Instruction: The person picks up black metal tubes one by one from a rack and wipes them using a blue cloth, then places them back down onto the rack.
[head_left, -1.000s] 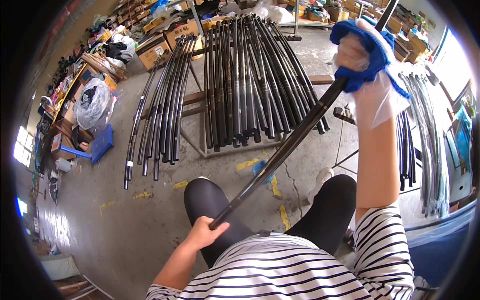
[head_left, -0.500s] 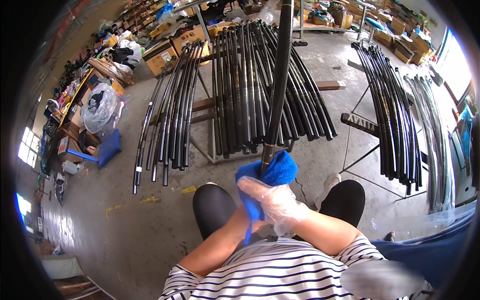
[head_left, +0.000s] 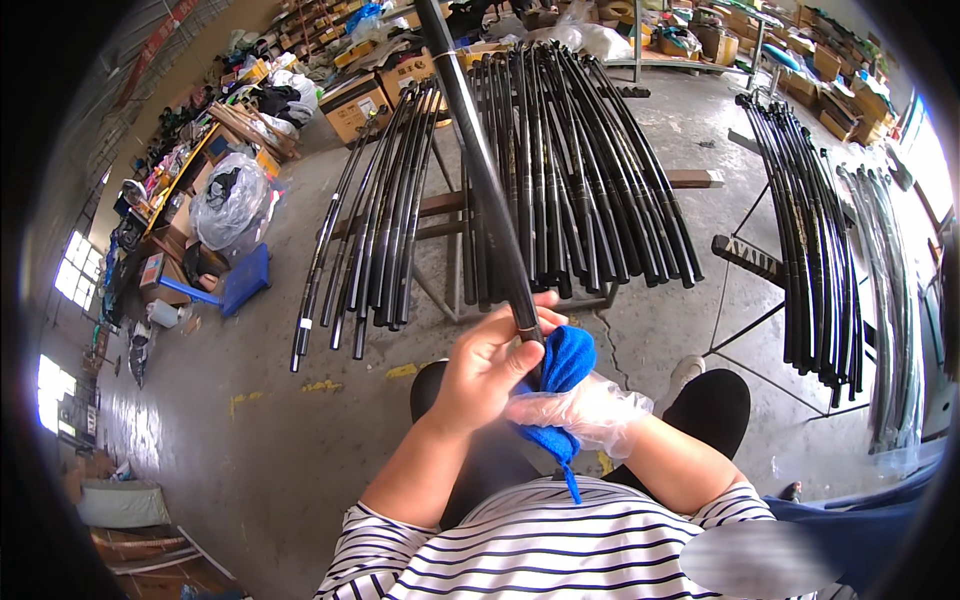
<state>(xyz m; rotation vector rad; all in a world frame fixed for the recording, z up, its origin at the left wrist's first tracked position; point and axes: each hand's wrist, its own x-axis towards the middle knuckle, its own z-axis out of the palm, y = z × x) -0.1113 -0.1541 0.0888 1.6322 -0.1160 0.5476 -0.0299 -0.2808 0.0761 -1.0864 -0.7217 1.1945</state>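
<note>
A long black fishing rod (head_left: 488,180) stands tilted before me, its upper end leaning away to the left and passing out of view. My bare left hand (head_left: 475,375) is closed on it near the lower end, thumb on the near side and fingers behind. Just below, my right hand (head_left: 590,412), in a clear plastic glove, grips a blue cloth (head_left: 570,358) bunched around the rod's lower part. One corner of the cloth hangs down toward my lap. The rod's bottom end is hidden by the cloth and glove.
Many similar black rods (head_left: 560,200) lie side by side on a rack ahead, with a smaller group (head_left: 380,220) at its left. Another rack of rods (head_left: 800,240) stands right, beside plastic-wrapped ones (head_left: 890,300). Left are a blue stool (head_left: 245,280) and piled boxes (head_left: 355,108).
My left hand has come up from below the cloth to hold the rod above it. The rod's top has swung left, and my right hand with the cloth sits slightly lower and farther right.
</note>
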